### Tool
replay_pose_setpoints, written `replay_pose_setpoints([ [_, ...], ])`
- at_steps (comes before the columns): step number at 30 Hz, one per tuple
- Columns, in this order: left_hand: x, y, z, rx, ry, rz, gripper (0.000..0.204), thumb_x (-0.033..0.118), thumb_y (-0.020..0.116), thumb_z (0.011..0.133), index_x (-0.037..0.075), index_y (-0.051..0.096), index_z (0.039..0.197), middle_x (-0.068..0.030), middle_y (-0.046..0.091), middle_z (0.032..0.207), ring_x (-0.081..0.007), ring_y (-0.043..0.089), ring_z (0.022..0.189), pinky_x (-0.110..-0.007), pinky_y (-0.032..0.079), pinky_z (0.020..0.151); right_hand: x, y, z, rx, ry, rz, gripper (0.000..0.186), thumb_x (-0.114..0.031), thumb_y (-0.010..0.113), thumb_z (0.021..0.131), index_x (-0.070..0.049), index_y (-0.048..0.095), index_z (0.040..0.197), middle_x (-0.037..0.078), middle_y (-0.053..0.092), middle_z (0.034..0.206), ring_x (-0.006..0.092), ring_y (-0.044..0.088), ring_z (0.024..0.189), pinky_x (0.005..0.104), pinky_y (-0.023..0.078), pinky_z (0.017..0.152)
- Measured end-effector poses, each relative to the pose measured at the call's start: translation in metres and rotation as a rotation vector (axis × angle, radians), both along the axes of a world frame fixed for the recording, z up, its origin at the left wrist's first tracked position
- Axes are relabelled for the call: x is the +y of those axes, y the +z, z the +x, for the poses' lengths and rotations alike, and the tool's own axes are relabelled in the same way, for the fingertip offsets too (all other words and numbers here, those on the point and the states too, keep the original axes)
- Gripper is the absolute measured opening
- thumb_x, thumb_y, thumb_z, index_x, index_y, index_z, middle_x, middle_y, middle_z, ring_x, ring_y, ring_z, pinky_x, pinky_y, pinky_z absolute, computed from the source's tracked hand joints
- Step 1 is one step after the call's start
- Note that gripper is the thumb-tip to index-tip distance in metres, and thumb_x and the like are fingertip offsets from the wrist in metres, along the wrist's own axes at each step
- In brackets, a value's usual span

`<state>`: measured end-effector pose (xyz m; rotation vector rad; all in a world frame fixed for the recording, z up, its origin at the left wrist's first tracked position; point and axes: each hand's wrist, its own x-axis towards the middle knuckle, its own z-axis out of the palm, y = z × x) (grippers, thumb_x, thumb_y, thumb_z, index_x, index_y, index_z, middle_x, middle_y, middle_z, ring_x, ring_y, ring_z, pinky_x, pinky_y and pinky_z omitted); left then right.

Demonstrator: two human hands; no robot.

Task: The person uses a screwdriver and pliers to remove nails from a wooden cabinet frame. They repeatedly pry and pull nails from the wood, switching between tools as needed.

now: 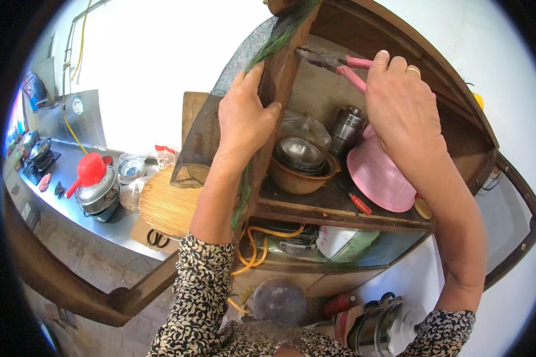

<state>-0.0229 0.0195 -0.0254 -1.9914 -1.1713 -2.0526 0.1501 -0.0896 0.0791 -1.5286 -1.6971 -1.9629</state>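
Observation:
My left hand [244, 113] is closed at the edge of a wooden cabinet post [284, 65], its fingers pressing on green mesh [247, 47] that runs along the post and hangs down on the left. Pink-handled pliers [352, 77] are gripped in my right hand [404, 104]. Their metal jaws lie against the inner side of the post, higher than my left hand; whether they bite on anything is too small to tell. Below, on the cabinet shelf, a screwdriver [360, 204] with a red handle lies between a brown pot [298, 181] and a pink basket [380, 178].
Metal bowls [302, 153] sit inside the brown pot, near a steel canister [346, 130]. An open cabinet door frame [89, 300] extends to the left. Past it, a metal counter [128, 232] bears a lidded pot [98, 193], a red dipper [92, 169] and a round woven tray [170, 202].

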Motion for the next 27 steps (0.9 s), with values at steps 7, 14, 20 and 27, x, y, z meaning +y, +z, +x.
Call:
replay_pose_setpoints([
  [7,-0.001,-0.001,0.004,-0.003,0.01,-0.008,0.07,0.01,0.077,0.072,0.002,0.052,0.137,-0.0214,0.058,0.123,-0.0423,0.061,0.109,-0.047,0.05,0.092,-0.002,-0.003,0.0,0.035,-0.046,-0.121,0.026,-0.018,0.056,0.091,0.007,0.063,0.098,0.02,0.065,0.089,0.0284,0.069,0.084,0.0373,0.058,0.066],
  [14,-0.002,-0.001,0.002,0.014,0.025,-0.007,0.069,0.009,0.077,0.072,0.002,0.052,0.136,-0.0212,0.059,0.121,-0.0423,0.062,0.106,-0.048,0.051,0.09,-0.008,0.004,-0.008,0.065,-0.076,-0.196,0.025,-0.018,0.056,0.092,0.005,0.063,0.097,0.02,0.067,0.088,0.0319,0.069,0.086,0.0435,0.056,0.078],
  [20,-0.007,0.002,0.002,-0.009,0.003,-0.041,0.07,0.011,0.078,0.073,0.002,0.052,0.136,-0.0224,0.06,0.123,-0.0419,0.059,0.114,-0.045,0.049,0.096,-0.008,0.009,-0.007,0.297,0.006,-0.319,0.024,-0.017,0.062,0.086,0.006,0.061,0.095,0.023,0.068,0.083,0.0359,0.071,0.085,0.045,0.056,0.076],
  [27,-0.009,0.003,0.003,-0.018,-0.022,-0.059,0.068,0.011,0.077,0.073,0.001,0.053,0.136,-0.0218,0.061,0.122,-0.0398,0.059,0.115,-0.044,0.049,0.097,-0.007,0.011,0.003,0.222,0.054,-0.314,0.025,-0.016,0.062,0.087,0.005,0.058,0.098,0.026,0.068,0.086,0.0368,0.071,0.08,0.0446,0.057,0.07],
])
